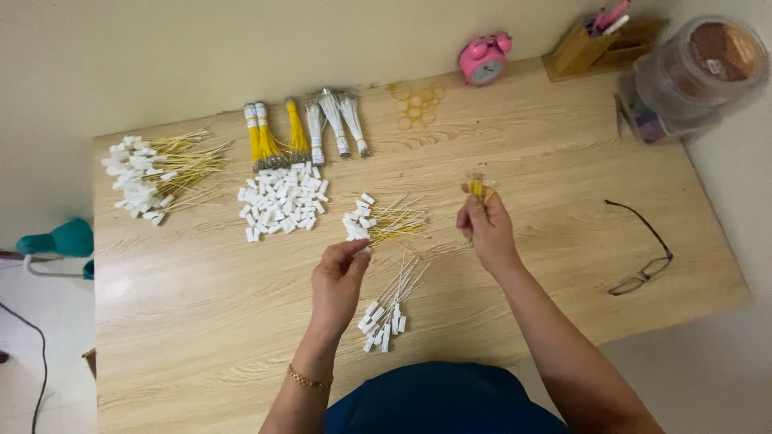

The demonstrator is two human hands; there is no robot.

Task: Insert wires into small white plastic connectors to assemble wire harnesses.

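Nearest, at the 6 o'clock edge of the table [201,321], a small fan of white-wired pieces [388,309] lies with its white plugs toward the person and its thin wires running up toward 1 o'clock. The left hand [338,281] sits just at 10 o'clock of that fan, fingers drawn together in a pinch on what looks like a single white plug; whether a wire hangs from it I cannot tell. Just beyond its fingertips, at about 1 o'clock from the hand, lies the yellow-wired cluster [378,221], plugs on the left, wires pointing off toward 3 o'clock, so its long axis runs across the table, not toward the person. The right hand [486,229] is raised to the 3 o'clock side of that cluster, closed on a short yellow bundle [478,189] held upright above the fingers. The left hand is plainly the nearer of the two to the cluster's plug end. Farther out at 11 o'clock is a heap of loose white plugs [281,201], then tied yellow and grey wire bunches [301,128], and at far 9 o'clock a big finished pile [153,173]. Glasses [643,249] rest at 3 o'clock; a pink clock [484,58] stands at 1 o'clock.
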